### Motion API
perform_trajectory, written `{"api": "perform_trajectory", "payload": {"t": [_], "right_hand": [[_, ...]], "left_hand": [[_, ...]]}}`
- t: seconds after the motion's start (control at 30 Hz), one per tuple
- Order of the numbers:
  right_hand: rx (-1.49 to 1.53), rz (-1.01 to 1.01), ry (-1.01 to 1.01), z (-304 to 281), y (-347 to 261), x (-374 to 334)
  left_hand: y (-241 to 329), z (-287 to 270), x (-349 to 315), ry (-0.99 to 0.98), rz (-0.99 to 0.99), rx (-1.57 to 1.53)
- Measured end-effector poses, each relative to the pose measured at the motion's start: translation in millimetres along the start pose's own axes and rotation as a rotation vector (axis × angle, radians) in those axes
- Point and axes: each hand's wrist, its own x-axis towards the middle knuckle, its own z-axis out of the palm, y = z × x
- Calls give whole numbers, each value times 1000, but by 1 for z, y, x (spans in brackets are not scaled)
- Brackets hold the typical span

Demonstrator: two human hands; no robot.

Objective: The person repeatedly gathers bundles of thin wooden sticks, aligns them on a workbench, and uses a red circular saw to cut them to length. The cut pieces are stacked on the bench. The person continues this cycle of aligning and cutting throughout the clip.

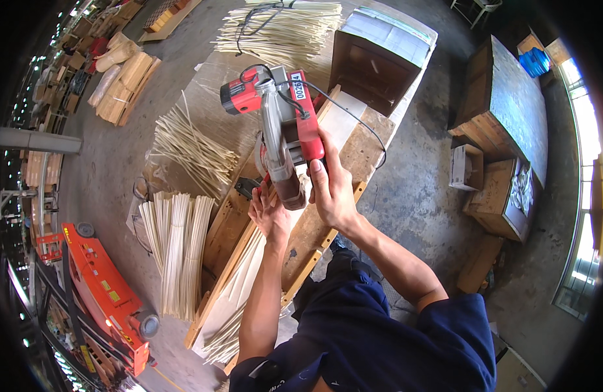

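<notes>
A red-and-grey circular saw [275, 140] stands over a wooden cutting bench. My right hand [333, 189] is wrapped round its red handle, with the thumb toward the near end. Just left of the saw's brown guard [290, 189], my left hand [271, 213] rests low by the bench's wooden rail [229, 271], its visible fingers stretched out and apart. Part of that hand is hidden behind the guard. Long pale wooden strips [244, 271] lie in the channel below my left hand. A black metal bracket [248, 187] sits beside its fingertips.
Bundles of thin sticks lie left of the bench [177, 251] and at its far end [282, 29]. Loose sticks [194, 147] are between them. A brown box [373, 65] stands far right on the table. An orange lift machine [105, 287] is at left; wooden crates [504, 117] stand right.
</notes>
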Motion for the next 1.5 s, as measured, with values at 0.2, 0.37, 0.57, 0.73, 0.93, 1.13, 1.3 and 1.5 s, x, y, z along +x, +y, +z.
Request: {"api": "perform_trajectory", "payload": {"t": [0.2, 0.37, 0.57, 0.73, 0.93, 1.13, 1.3, 1.5], "right_hand": [[-7, -91, 44, 3, 7, 0], [-18, -75, 31, 2, 10, -2], [-11, 5, -6, -2, 8, -6], [-19, -24, 1, -2, 15, -7], [-10, -43, 1, -2, 23, -14], [-14, -47, 9, -2, 9, -4], [-89, -89, 57, 4, -53, 66], [-313, -108, 7, 0, -114, 161]], "left_hand": [[4, -1, 1, 3, 1, 0], [3, -3, 3, 13, 21, 20], [3, -2, 3, 17, 20, 28], [2, 1, 1, -10, 10, 22], [5, 5, -1, -39, -62, -52], [-1, 4, -3, -28, -18, -50], [-8, 5, -10, -164, -27, -74], [-4, 3, -11, -146, -38, -55]]}}
